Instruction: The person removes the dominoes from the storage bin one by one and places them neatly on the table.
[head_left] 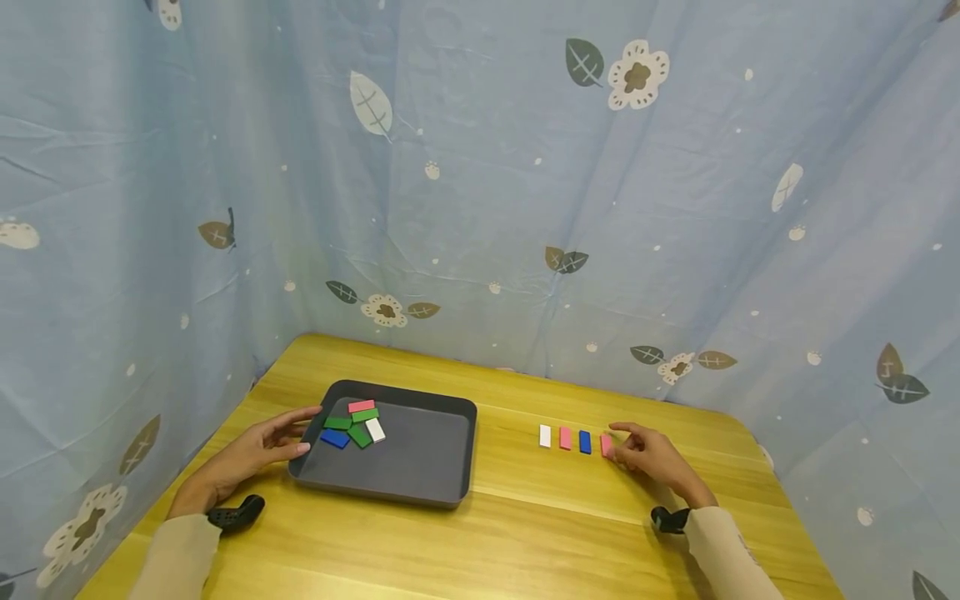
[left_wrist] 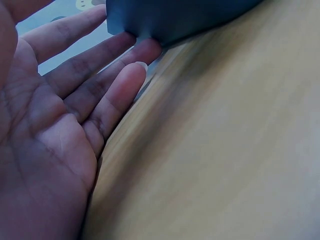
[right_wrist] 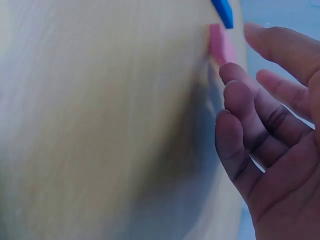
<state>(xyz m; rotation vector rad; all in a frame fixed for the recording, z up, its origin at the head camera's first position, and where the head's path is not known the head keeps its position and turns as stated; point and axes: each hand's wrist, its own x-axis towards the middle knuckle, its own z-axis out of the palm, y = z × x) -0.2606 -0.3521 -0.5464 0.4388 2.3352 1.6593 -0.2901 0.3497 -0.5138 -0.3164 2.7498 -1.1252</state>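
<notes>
My left hand (head_left: 258,454) is at the left side of a dark grey tray (head_left: 420,492), its fingers extended and spread. In the left wrist view its fingertips are right at the tray wall (left_wrist: 175,17). Inside the tray's left part lie small flat blocks: a pink block (head_left: 361,407), a white block (head_left: 376,430), a blue block (head_left: 335,438) and green blocks (head_left: 359,435). My right hand (head_left: 656,457) is beside a pink block (right_wrist: 220,42) at the right end of a short row, fingers loosely bent, fingertips close to the block and not closed round it.
Left of that block in the row stand a blue block (head_left: 585,442), another pink block (head_left: 566,438) and a white block (head_left: 544,436), with small gaps between them. The wooden table (head_left: 510,533) ends at a blue patterned curtain (head_left: 480,208) behind and at the sides.
</notes>
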